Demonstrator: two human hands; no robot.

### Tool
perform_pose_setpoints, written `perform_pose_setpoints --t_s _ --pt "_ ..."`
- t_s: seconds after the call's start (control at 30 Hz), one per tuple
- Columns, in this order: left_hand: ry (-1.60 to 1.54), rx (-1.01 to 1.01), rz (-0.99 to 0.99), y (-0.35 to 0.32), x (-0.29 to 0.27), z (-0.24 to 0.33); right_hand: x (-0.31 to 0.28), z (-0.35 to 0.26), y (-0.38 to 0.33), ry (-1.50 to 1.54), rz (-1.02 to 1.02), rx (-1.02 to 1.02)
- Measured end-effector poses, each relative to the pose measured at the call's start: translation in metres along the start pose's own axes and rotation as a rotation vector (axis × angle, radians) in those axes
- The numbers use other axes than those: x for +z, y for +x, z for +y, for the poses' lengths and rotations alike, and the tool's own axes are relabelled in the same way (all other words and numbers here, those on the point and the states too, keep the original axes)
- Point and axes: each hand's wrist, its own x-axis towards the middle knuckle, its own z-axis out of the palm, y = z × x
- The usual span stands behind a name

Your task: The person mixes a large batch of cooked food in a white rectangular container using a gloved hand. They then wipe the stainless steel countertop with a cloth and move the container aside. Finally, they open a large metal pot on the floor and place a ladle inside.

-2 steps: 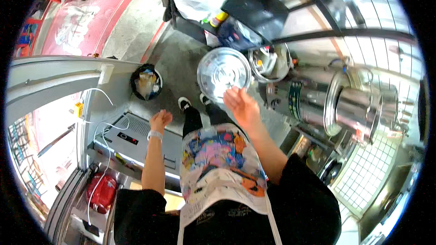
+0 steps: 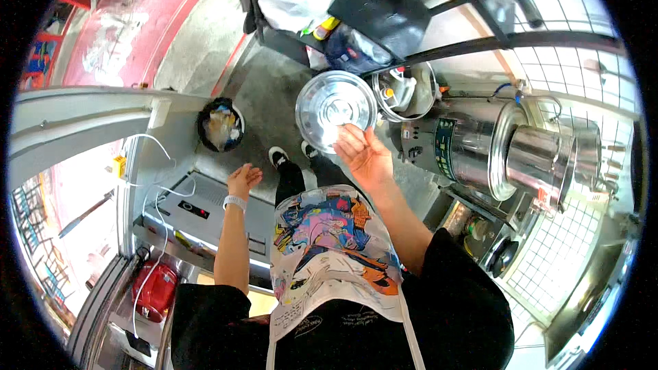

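My right hand (image 2: 364, 155) is held out in front of me, palm partly showing, fingers loosely bent and thumb apart. Nothing shows in its grasp. Its fingertips overlap the near rim of a shiny round metal basin or lid (image 2: 327, 101) with concentric rings; whether they touch it cannot be made out. My left hand (image 2: 244, 179), below a pale wristband, hangs over a grey metal cabinet (image 2: 216, 195) with its fingers loosely extended and empty.
A black-lined trash bin (image 2: 221, 125) stands at left. Right of the basin is a bucket (image 2: 428, 89) holding bottles, beside a large steel drum-shaped appliance (image 2: 473, 144). Black shelving (image 2: 548, 42) crosses the upper right. A white cord (image 2: 157, 247) runs down by a red object (image 2: 156, 291).
My right hand has turned slightly and its thumb stands further from the fingers. The view has shifted a little; my left hand has hardly moved.
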Motion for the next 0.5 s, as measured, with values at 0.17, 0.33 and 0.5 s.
perform_pose_setpoints --t_s 0.17,0.33,0.5 --pt "0.162 0.025 -0.098 -0.026 0.056 0.024 0.018 -0.029 -0.028 0.194 -0.120 -0.004" --pt "0.290 0.018 -0.145 -0.039 0.102 0.020 -0.016 -0.070 -0.054 0.336 -0.300 -0.073" --pt "0.301 0.022 -0.164 -0.021 0.113 -0.027 -0.072 -0.122 -0.089 0.085 -0.270 -0.341"
